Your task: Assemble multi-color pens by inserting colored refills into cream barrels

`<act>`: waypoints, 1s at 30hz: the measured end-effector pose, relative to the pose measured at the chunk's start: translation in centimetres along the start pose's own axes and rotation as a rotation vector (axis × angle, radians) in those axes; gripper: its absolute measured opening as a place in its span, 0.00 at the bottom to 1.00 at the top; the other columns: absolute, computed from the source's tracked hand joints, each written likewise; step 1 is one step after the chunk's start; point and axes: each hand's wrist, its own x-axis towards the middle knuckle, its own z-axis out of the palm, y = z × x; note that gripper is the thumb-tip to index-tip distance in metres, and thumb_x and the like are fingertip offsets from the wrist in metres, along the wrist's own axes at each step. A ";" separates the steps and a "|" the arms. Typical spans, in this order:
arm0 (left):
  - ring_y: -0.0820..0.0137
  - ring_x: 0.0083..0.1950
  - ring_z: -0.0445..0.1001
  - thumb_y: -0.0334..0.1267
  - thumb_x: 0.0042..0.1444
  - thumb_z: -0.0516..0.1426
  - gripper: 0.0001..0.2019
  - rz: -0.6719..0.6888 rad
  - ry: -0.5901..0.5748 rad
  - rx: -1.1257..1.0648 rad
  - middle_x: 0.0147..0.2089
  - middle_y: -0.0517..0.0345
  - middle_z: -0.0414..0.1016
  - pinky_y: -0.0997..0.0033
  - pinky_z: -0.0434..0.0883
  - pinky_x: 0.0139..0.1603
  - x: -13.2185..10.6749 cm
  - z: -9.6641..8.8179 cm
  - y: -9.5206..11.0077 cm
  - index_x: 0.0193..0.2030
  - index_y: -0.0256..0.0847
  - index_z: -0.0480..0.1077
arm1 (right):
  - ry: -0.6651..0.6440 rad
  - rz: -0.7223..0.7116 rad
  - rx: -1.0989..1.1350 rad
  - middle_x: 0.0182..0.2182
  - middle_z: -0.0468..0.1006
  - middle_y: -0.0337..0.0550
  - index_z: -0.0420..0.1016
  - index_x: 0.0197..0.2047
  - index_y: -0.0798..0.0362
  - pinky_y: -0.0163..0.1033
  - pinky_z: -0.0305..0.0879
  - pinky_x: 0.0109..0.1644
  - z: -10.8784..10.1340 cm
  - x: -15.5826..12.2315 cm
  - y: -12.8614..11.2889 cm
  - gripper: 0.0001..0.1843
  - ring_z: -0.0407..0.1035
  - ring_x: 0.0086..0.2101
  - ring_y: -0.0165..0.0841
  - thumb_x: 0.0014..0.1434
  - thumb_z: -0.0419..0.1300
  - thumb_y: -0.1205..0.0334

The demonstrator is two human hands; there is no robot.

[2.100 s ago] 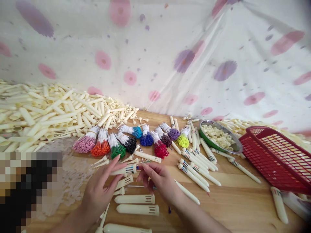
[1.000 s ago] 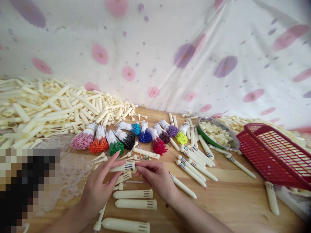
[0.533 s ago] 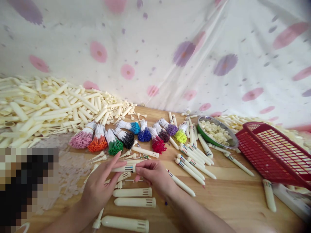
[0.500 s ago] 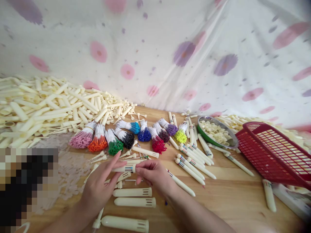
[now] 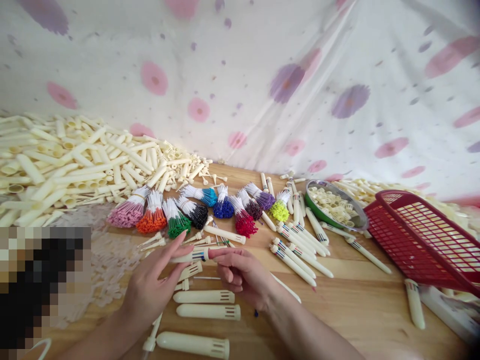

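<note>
In the head view my left hand pinches a cream multicolour pen between thumb and fingers, its index finger pointing up. The pen lies almost level, with coloured slider marks showing near its right end. My right hand reaches its index fingertip to that end, while its other fingers are loosely curled and grip nothing visible. Below the hands lie slotted cream pen barrels. Just beyond them stand bundles of coloured refills, among them green, black and red.
A heap of cream barrels covers the back left, with clear small tubes in front. On the right are several pens with coloured sliders, a green-sided bowl of cream parts and a red basket. A patterned sheet hangs behind.
My right hand's pinch at the pen's right end has loosened, and its index finger now stretches to that end. The pen has shifted slightly left and up in my left hand.
</note>
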 end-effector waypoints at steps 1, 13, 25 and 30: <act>0.67 0.40 0.80 0.36 0.60 0.54 0.24 -0.003 0.002 -0.001 0.41 0.59 0.81 0.65 0.76 0.47 0.0 0.0 -0.1 0.62 0.49 0.58 | -0.003 0.005 -0.004 0.10 0.65 0.29 0.77 0.31 0.59 0.30 0.31 0.16 0.0 0.0 0.1 0.12 0.42 0.11 0.17 0.39 0.65 0.65; 0.65 0.42 0.79 0.42 0.57 0.55 0.18 -0.213 0.021 -0.106 0.41 0.56 0.80 0.73 0.78 0.34 -0.5 0.6 -1.3 0.55 0.46 0.65 | 0.493 -0.690 -1.088 0.26 0.75 0.39 0.68 0.40 0.53 0.34 0.57 0.30 -5.1 0.9 -4.0 0.12 0.67 0.27 0.31 0.56 0.56 0.55; 0.65 0.42 0.79 0.40 0.58 0.54 0.17 -0.239 -0.004 -0.181 0.41 0.55 0.78 0.75 0.79 0.30 -0.6 0.8 -1.1 0.55 0.46 0.64 | 0.894 -0.443 -1.717 0.21 0.74 0.43 0.68 0.23 0.52 0.35 0.45 0.26 -6.6 3.0 -4.5 0.20 0.67 0.25 0.35 0.62 0.52 0.50; 0.66 0.41 0.80 0.41 0.57 0.54 0.18 -0.221 -0.009 -0.142 0.42 0.56 0.79 0.74 0.78 0.33 -0.6 0.6 -1.1 0.54 0.46 0.64 | 0.881 -0.489 -1.618 0.21 0.73 0.42 0.68 0.24 0.53 0.34 0.46 0.26 -6.9 3.4 -4.7 0.15 0.65 0.23 0.32 0.61 0.53 0.57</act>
